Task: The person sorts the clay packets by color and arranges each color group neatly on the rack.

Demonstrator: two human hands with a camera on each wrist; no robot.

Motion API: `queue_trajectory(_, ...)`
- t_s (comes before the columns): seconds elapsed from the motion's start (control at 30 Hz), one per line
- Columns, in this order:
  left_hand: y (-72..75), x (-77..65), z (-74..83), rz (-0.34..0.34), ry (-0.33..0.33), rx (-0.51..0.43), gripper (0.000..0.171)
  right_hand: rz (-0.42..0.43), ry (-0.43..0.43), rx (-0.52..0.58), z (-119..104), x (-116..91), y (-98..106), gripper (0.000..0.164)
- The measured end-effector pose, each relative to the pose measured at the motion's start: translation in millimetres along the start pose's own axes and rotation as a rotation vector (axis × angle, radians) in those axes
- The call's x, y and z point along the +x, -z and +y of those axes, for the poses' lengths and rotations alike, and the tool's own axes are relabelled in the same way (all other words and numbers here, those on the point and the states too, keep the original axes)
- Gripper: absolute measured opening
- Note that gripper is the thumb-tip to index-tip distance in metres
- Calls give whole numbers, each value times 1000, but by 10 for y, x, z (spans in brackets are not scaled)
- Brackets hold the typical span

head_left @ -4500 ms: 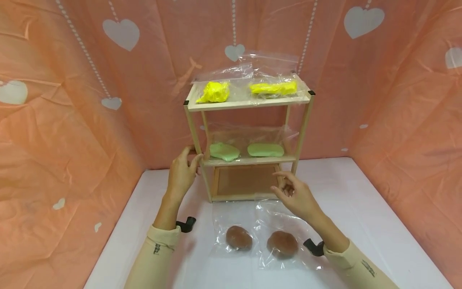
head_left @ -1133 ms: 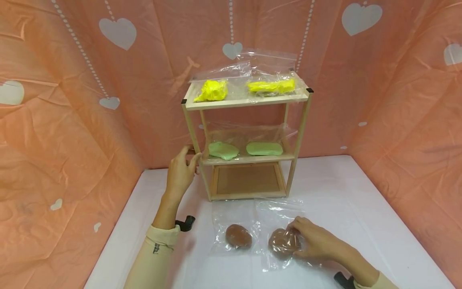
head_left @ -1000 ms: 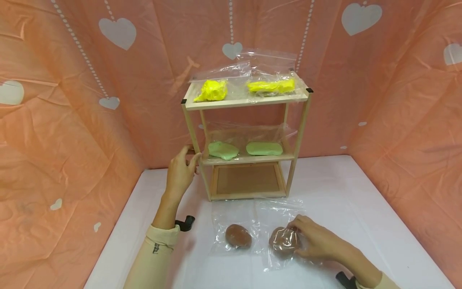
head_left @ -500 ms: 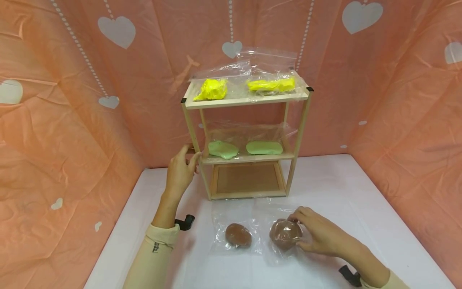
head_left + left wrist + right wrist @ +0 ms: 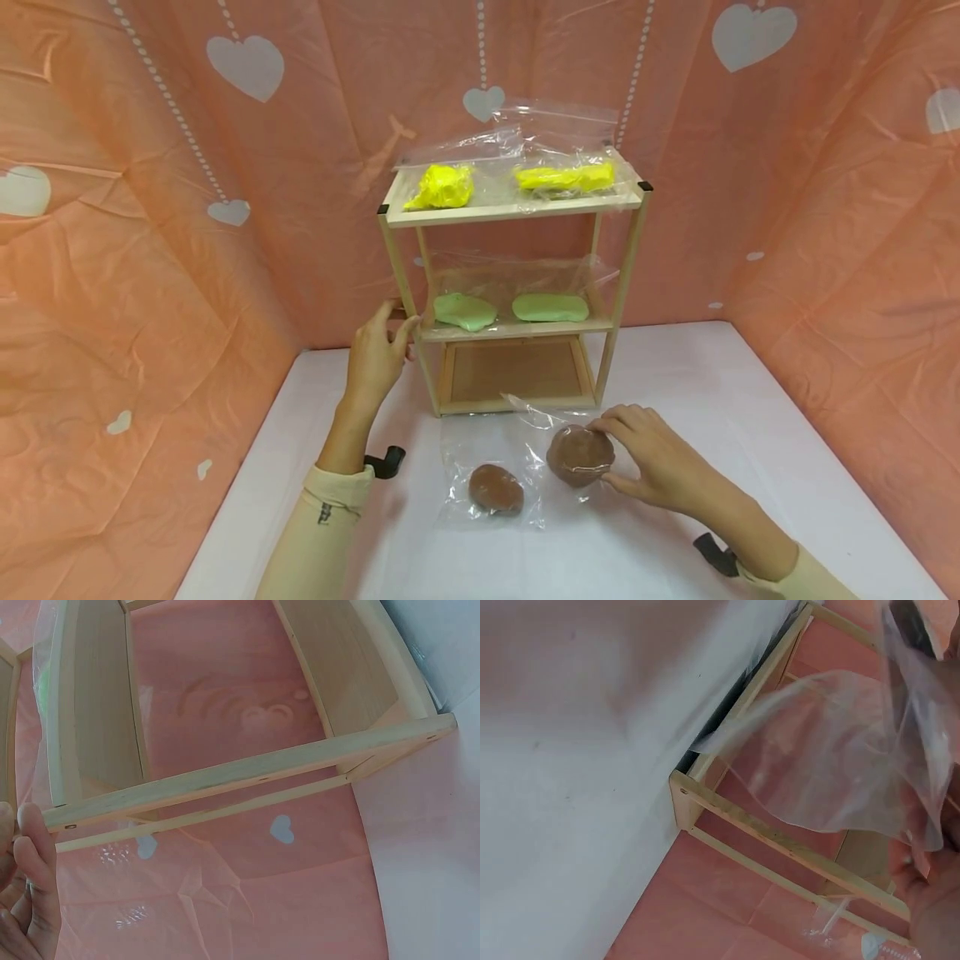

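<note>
My right hand grips a clear zip bag with a round brown clay-like lump in it, thumb and fingers at the lump's right side. The bag's loose end points toward the wooden shelf rack. At the rack's left post, level with the middle shelf, my left hand pinches the wood between thumb and fingers. In the left wrist view its fingers are right at the post. A second bagged brown lump lies on the white table in front of the rack.
Two bagged yellow lumps, one bunched and one long, lie on the top shelf. Two bagged pale green lumps are on the middle shelf. The bottom shelf is bare. Pink heart-patterned cloth encloses the table.
My right hand first came down from near the rack to the right brown lump. It has since lifted that bag and moved it toward the rack. My left hand stays at the post.
</note>
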State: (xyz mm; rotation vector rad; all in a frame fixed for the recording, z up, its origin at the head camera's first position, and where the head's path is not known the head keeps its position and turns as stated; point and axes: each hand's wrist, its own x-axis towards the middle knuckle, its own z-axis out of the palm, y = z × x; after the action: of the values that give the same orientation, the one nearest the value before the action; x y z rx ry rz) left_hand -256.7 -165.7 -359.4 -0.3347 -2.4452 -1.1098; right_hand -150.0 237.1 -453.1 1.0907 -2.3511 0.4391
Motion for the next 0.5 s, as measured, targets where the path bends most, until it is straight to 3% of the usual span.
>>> queue_trajectory(0.23, -7, 4, -1, 3, 5, -2, 35, 91, 42, -48, 44, 159, -68, 76)
queue_trajectory(0.5, -3, -3, 6, 2, 12, 1, 33, 123, 2, -43, 159, 267, -248, 75)
